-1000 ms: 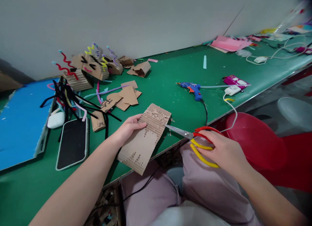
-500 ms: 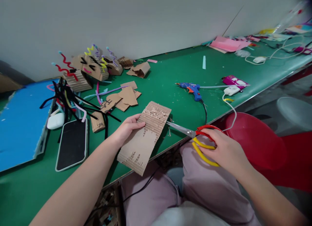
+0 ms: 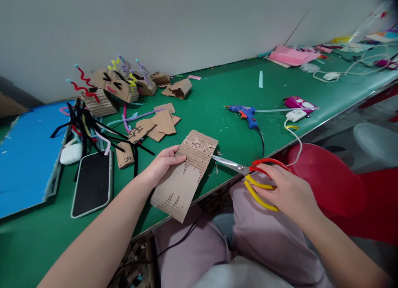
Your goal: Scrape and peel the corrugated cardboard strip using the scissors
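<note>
My left hand point(image 3: 166, 163) grips a strip of corrugated cardboard point(image 3: 177, 188) by its left edge, thumb on top. The far part of the strip shows bare ridges with torn paper bits, and small dark slits mark the rest. My right hand point(image 3: 287, 188) is closed round the red and yellow handles of a pair of scissors point(image 3: 238, 168). The blades point left, their tips at the right edge of the cardboard; whether they go under it is hidden. Small paper scraps lie on the green table beside the tips.
A blue glue gun point(image 3: 244, 113) lies beyond the scissors, its cord running off the table edge. A phone point(image 3: 93, 184), a white case point(image 3: 71, 154), black pipe cleaners point(image 3: 82, 122) and cardboard pieces point(image 3: 163, 123) lie to the left. A red stool point(image 3: 326, 180) stands at right.
Almost nothing differs. The cardboard and the scissors have shifted very slightly, and both hands keep their hold.
</note>
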A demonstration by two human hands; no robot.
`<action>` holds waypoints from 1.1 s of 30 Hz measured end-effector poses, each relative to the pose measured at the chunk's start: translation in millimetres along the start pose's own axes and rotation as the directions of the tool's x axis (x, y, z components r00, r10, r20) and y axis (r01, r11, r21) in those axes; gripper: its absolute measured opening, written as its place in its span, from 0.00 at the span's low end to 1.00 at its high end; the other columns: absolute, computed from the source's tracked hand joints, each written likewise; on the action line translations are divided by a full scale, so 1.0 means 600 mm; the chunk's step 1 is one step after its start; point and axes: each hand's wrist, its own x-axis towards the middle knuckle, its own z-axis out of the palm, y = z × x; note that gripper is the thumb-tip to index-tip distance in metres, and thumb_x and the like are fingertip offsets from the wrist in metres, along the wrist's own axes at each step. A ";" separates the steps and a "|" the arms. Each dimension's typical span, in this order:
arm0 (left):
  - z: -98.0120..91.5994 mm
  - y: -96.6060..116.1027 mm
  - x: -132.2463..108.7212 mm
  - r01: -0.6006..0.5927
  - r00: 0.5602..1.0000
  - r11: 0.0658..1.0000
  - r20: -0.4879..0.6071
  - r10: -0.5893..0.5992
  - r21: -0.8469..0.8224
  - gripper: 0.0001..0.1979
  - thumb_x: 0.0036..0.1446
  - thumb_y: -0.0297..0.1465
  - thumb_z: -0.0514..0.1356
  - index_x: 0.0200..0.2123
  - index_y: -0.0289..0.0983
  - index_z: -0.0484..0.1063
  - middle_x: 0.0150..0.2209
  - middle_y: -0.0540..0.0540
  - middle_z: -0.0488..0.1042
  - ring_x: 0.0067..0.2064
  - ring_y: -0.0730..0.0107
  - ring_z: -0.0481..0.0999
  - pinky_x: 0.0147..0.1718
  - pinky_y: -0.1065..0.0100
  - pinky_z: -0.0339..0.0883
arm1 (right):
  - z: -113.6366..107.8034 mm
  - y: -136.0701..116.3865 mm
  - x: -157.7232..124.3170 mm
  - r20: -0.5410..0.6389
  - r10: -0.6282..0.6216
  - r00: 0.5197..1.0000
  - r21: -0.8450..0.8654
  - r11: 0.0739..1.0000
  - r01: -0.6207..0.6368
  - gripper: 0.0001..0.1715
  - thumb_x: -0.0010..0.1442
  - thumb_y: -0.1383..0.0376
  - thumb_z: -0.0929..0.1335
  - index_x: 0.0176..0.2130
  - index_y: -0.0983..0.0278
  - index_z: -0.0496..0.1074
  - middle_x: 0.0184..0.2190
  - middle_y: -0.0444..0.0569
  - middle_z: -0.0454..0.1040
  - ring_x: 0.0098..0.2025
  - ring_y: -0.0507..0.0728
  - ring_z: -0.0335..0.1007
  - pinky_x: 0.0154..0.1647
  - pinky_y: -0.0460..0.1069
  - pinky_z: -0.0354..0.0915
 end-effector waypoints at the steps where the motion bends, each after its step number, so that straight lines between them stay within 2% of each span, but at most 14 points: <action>1: 0.000 -0.001 0.000 -0.005 1.000 1.000 -0.001 0.005 0.005 0.21 0.45 0.27 0.65 0.46 0.32 0.72 0.42 0.38 0.78 0.40 0.55 0.78 0.41 0.61 0.69 | 0.000 0.000 -0.001 0.003 0.003 1.000 0.002 1.000 -0.003 0.22 0.53 0.52 0.65 0.44 0.62 0.71 0.37 0.49 0.77 0.30 0.57 0.74 0.22 0.48 0.63; 8: -0.006 -0.005 0.001 0.003 1.000 0.999 0.031 -0.004 0.042 0.21 0.47 0.28 0.64 0.47 0.33 0.71 0.42 0.38 0.77 0.38 0.56 0.78 0.40 0.61 0.70 | 0.003 -0.001 -0.005 0.075 0.048 0.996 0.064 0.997 -0.053 0.21 0.52 0.54 0.66 0.44 0.61 0.71 0.40 0.47 0.77 0.33 0.58 0.75 0.24 0.49 0.66; 19: -0.003 -0.004 0.001 0.005 1.000 0.999 0.002 -0.005 0.036 0.20 0.46 0.27 0.65 0.45 0.33 0.72 0.41 0.38 0.78 0.38 0.55 0.78 0.39 0.60 0.69 | 0.006 -0.002 -0.006 0.130 0.090 0.987 0.160 0.981 -0.110 0.22 0.51 0.54 0.67 0.45 0.59 0.71 0.41 0.45 0.77 0.35 0.57 0.76 0.29 0.49 0.69; 24: -0.006 -0.004 0.001 0.012 1.000 1.000 0.026 -0.012 0.016 0.21 0.46 0.27 0.64 0.46 0.33 0.72 0.41 0.39 0.78 0.39 0.56 0.78 0.40 0.60 0.69 | 0.005 0.003 -0.004 0.038 0.109 0.993 0.062 0.992 -0.111 0.23 0.51 0.53 0.67 0.44 0.61 0.71 0.37 0.47 0.78 0.31 0.58 0.75 0.23 0.49 0.66; 27: -0.007 -0.004 0.001 0.012 1.000 1.000 0.024 -0.012 0.009 0.21 0.46 0.27 0.64 0.46 0.33 0.71 0.41 0.39 0.78 0.39 0.56 0.78 0.41 0.60 0.69 | 0.004 0.008 -0.005 0.012 0.080 0.997 0.066 0.995 -0.081 0.22 0.51 0.54 0.67 0.44 0.61 0.71 0.37 0.47 0.77 0.31 0.57 0.75 0.24 0.49 0.66; 33: -0.007 -0.003 0.004 -0.003 1.000 1.000 0.031 0.004 -0.008 0.19 0.46 0.26 0.64 0.45 0.33 0.72 0.40 0.40 0.78 0.38 0.59 0.78 0.40 0.62 0.69 | 0.002 0.004 -0.007 0.175 0.111 0.978 0.154 0.978 -0.138 0.26 0.49 0.53 0.68 0.46 0.60 0.68 0.42 0.47 0.76 0.35 0.57 0.75 0.28 0.49 0.69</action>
